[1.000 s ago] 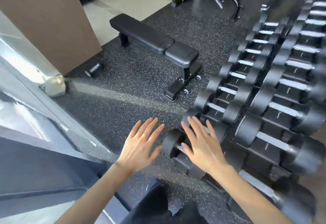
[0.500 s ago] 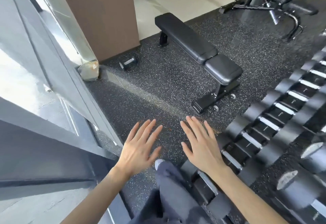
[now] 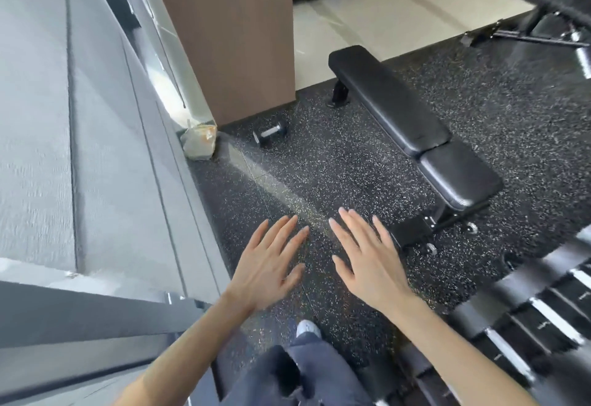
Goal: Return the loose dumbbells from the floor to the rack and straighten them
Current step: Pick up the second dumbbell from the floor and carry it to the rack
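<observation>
A small loose dumbbell (image 3: 270,133) with black ends and a silver handle lies on the speckled rubber floor at the foot of the brown pillar. The dumbbell rack (image 3: 524,319) fills the lower right corner, blurred, with several black dumbbells in rows. My left hand (image 3: 268,265) and my right hand (image 3: 371,261) are held out in front of me, palms down, fingers straight and spread, holding nothing. Both hover above the floor, well short of the loose dumbbell and to the left of the rack.
A black flat bench (image 3: 412,124) stands on the floor to the right of the loose dumbbell. A brown pillar (image 3: 230,31) and a grey wall (image 3: 96,117) close off the left. A crumpled bag (image 3: 200,143) lies at the pillar's base. Another bench (image 3: 550,5) stands at the far right.
The view has swung left, away from the rack, which slid to the lower right corner. The loose dumbbell and pillar moved toward the centre. Both hands stayed spread and empty.
</observation>
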Available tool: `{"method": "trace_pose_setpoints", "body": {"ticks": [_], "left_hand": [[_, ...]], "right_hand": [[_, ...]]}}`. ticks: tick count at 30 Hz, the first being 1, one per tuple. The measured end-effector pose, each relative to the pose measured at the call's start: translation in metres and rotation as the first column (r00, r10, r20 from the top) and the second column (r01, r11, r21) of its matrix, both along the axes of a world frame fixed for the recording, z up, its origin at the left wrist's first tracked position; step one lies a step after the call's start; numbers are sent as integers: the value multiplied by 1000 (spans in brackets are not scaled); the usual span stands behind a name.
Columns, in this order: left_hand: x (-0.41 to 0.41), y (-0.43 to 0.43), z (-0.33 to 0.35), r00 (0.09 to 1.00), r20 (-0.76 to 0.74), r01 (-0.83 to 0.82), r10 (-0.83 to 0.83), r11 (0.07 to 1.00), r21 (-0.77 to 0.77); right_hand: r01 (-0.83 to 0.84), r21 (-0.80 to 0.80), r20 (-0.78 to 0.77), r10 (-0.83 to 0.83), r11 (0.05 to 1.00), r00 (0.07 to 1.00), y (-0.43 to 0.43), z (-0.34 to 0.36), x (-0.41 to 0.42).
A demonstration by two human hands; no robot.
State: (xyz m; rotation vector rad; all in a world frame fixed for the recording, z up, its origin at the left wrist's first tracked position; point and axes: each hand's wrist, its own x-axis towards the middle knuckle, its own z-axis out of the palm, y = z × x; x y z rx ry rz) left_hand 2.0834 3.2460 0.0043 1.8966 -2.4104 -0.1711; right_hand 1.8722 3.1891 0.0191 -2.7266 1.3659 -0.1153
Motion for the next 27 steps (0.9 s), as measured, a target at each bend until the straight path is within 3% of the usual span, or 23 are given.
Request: {"method": "trace_pose_setpoints", "body": {"ticks": [8, 14, 27], "left_hand": [[28, -69, -4, 998, -30, -61, 62, 998, 5], [62, -138, -13, 1000, -22, -21, 21, 1000, -15], [156, -289, 6, 984, -71, -166, 161, 984, -69]], "right_hand": [[-48, -24, 49, 49, 999, 998, -71, -1, 23], [-52, -23, 19, 52, 998, 998, -141, -10, 58], [-94, -91, 20, 96, 991, 995, -319, 17, 160]]}}
